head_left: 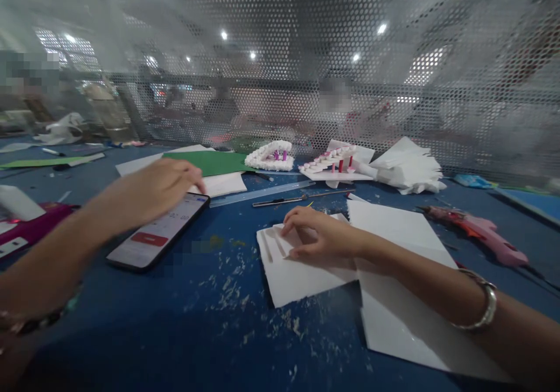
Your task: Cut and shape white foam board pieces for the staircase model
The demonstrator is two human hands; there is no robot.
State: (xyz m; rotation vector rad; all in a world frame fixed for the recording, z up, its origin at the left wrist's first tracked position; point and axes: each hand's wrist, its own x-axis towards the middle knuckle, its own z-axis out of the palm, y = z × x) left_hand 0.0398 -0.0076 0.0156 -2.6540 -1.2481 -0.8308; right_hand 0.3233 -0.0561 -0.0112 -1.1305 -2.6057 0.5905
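My left hand (155, 189) hovers over a black smartphone (160, 233) lying on the blue table (210, 322). Its fingers are bent downward near the lit screen's top and are blurred by motion. My right hand (321, 233) rests on a white foam board piece (301, 269), fingertips curled and pressing on narrow cut strips (275, 241) on it. A bracelet (481, 304) is on my right wrist.
A larger white sheet (406, 298) lies under my right forearm. A pink glue gun (476, 228) lies at right. Behind are a craft knife (284, 200), a clear ruler (258, 193), green paper (214, 161), two small foam models (271, 156), a foam scrap pile (409, 167) and a perforated screen (306, 59).
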